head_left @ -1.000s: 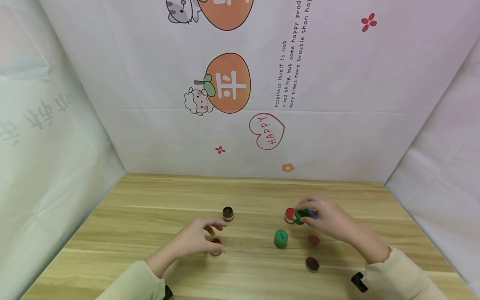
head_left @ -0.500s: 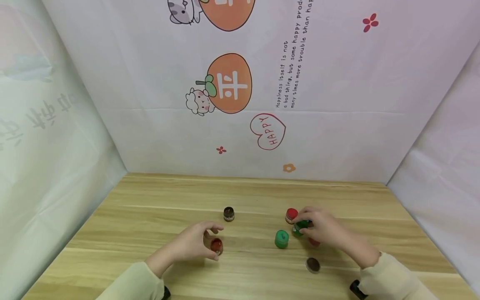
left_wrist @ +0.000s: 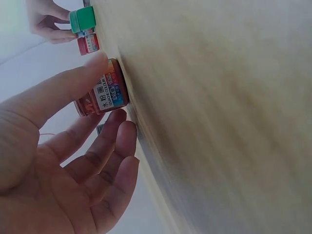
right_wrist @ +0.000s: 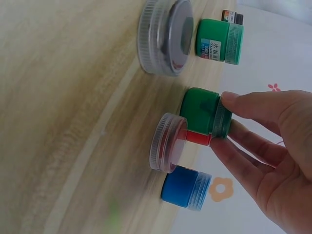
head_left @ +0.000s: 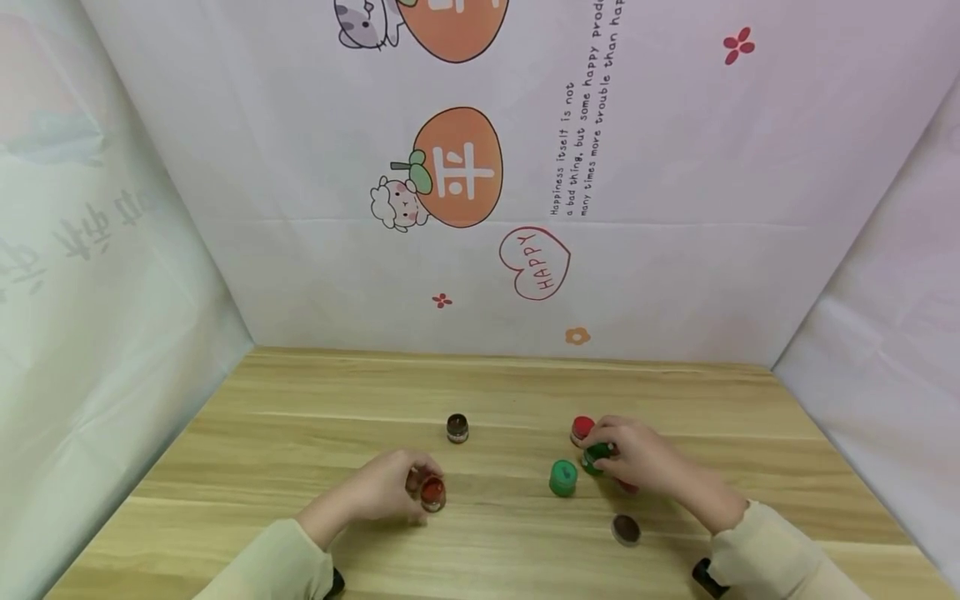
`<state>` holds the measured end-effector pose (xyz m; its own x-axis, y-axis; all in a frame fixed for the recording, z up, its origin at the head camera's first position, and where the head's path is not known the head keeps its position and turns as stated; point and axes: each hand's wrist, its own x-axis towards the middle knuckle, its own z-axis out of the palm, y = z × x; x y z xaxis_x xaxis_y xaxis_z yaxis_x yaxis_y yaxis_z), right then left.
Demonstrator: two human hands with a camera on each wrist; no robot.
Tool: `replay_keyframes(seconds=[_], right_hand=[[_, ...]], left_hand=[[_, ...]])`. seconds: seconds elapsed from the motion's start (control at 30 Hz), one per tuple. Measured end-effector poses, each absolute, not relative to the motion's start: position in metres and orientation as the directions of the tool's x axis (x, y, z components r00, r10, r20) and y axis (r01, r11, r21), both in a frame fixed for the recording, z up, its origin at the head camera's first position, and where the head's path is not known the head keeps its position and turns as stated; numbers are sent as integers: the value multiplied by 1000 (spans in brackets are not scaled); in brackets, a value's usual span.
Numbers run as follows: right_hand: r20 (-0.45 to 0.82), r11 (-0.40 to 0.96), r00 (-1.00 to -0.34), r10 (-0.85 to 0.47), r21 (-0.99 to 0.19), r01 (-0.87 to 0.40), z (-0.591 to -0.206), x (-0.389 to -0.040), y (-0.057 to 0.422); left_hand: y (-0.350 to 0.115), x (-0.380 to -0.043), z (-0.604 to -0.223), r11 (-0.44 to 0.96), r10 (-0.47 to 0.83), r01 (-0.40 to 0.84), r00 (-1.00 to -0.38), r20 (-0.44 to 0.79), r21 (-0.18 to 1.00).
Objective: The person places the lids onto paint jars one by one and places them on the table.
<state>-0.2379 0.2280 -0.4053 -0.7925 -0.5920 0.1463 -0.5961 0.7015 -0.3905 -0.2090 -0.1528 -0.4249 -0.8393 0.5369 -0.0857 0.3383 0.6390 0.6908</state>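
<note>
My left hand (head_left: 390, 487) curls its thumb and fingers round an open jar of red-brown paint (left_wrist: 105, 90) standing on the table. The thumb tip overlaps the jar's rim in the left wrist view, and the index fingertip is partly hidden behind it. My right hand (head_left: 637, 454) pinches the clear ridged lid of a dark green paint jar (right_wrist: 200, 109) between thumb and fingers, its base close to the table. Beside it stand a lighter green jar (head_left: 562, 477) and a red jar (head_left: 582, 428). A loose lid with red-brown paint (right_wrist: 168, 142) lies close to the right hand.
An uncovered dark brown paint jar (head_left: 457, 428) stands behind the left hand. A loose lid with dark brown paint (head_left: 626, 530) lies near the right forearm. The blue jar (right_wrist: 185, 187) shows in the right wrist view. A printed white sheet (head_left: 660, 283) rises behind the wooden table (head_left: 337, 383).
My right hand has brought the dark green jar towards me and down, just behind the lighter green one. The left thumb and fingers have drawn in around the red-brown jar.
</note>
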Motion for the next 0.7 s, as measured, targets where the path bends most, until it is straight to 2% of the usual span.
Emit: replay_keyframes(seconds=[0.7], right_hand=[[176,714,-809,-561,-391,-581,-399,-233,233]], left_hand=[[-145,-210,-415,641,578,382,-811,-91,666]])
